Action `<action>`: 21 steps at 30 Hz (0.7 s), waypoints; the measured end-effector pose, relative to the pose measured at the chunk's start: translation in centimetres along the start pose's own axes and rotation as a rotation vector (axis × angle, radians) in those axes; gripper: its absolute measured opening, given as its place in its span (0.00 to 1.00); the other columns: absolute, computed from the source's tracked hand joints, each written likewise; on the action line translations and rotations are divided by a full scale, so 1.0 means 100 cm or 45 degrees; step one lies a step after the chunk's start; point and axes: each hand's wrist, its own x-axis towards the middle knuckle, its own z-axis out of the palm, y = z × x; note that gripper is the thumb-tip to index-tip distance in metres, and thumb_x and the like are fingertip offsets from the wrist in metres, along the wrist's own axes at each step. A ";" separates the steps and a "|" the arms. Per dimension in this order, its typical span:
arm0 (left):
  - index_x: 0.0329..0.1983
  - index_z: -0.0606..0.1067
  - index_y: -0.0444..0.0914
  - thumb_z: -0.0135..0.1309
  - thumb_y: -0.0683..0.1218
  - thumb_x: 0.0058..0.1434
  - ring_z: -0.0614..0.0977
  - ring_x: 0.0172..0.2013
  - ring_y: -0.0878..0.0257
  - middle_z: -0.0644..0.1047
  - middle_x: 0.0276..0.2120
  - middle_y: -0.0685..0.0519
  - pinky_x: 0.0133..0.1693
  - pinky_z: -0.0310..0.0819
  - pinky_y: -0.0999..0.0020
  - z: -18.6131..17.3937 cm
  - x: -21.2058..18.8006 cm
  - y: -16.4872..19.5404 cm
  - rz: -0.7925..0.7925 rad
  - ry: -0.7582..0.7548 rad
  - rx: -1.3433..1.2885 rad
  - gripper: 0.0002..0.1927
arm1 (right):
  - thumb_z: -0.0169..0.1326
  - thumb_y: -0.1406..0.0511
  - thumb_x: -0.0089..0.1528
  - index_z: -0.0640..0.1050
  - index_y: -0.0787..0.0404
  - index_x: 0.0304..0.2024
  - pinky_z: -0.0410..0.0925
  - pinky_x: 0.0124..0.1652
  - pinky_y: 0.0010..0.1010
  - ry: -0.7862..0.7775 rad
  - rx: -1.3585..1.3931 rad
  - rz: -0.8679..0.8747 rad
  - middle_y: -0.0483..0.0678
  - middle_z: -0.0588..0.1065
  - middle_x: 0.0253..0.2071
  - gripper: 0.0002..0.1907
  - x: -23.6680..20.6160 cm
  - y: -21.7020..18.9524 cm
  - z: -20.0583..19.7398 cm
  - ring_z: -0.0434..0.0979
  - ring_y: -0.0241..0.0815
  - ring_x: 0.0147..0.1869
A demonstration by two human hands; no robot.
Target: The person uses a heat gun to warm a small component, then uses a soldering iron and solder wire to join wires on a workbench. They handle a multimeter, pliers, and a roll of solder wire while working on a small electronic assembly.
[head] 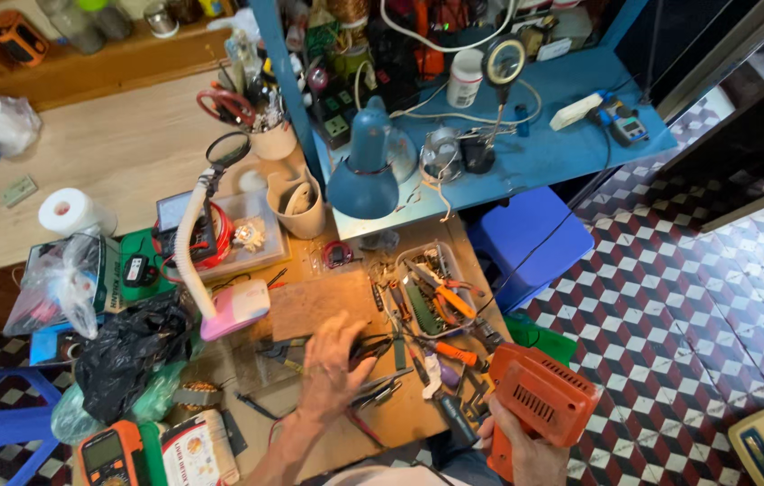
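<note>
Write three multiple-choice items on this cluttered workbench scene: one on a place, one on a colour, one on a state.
1. Where is the roll of white tissue paper?
A. on the pale wooden tabletop at far left
B. on the blue shelf
C. on the tiled floor

2. What colour is the dome-shaded desk lamp?
A. red
B. teal blue
C. yellow

3. What is the right hand doing?
A. resting empty
B. gripping the orange plastic power tool
C. holding scissors

Answers: 1 A, the roll stands on the light wood beside a plastic bag. 2 B, shade and neck are both teal blue. 3 B, its fingers wrap the tool's handle, while the left hand lies on small dark tools on the bench.
</note>
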 end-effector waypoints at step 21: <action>0.73 0.55 0.49 0.75 0.76 0.31 0.59 0.68 0.44 0.59 0.68 0.41 0.64 0.53 0.44 0.058 0.188 -0.027 -0.328 -0.794 0.465 0.69 | 0.59 0.68 0.56 0.80 0.53 0.54 0.79 0.34 0.30 -0.765 -0.670 -0.588 0.46 0.81 0.31 0.22 0.214 -0.023 -0.097 0.85 0.35 0.25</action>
